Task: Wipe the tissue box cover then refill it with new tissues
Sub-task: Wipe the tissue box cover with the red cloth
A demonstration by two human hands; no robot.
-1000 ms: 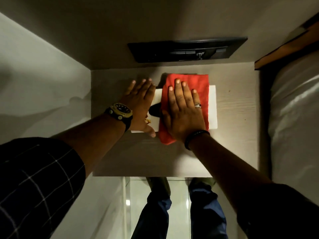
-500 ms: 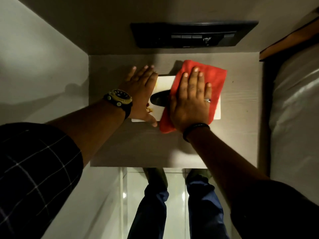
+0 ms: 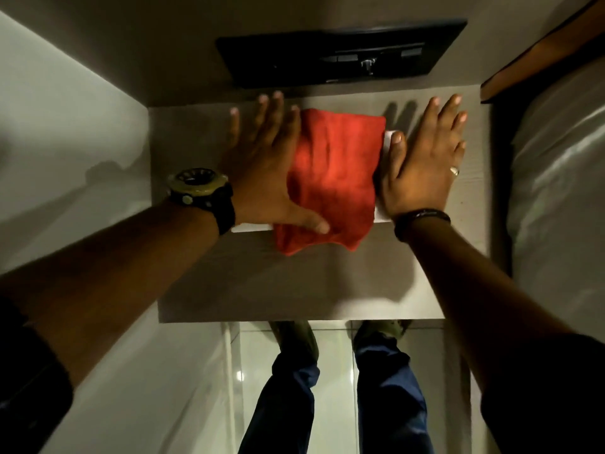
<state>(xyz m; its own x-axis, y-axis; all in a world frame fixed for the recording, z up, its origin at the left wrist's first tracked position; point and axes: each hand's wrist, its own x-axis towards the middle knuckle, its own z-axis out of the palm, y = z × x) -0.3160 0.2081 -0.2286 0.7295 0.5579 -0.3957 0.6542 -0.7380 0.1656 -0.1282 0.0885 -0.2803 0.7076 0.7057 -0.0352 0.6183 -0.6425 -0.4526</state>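
A white tissue box cover [image 3: 387, 140] lies on a pale bedside table [image 3: 294, 283]. A red cloth [image 3: 337, 175] is draped over its middle, hiding the oval opening and hanging past the near edge. My left hand [image 3: 262, 165], with a watch on the wrist, lies flat over the box's left end, fingers spread and thumb resting on the cloth's near corner. To the right of the cloth, my right hand [image 3: 422, 158] lies flat over the box's right end, fingers apart, not touching the cloth. No new tissues are in view.
A black switch panel [image 3: 340, 54] is set in the wall behind the table. A bed with pale bedding [image 3: 556, 191] and a wooden headboard [image 3: 540, 57] border the right side. A white wall [image 3: 65, 142] closes the left. My legs [image 3: 386, 388] stand on glossy floor below.
My right hand has come off the red cloth and moved to the box's right end. The cloth now lies loose over the middle, and my left thumb rests on it.
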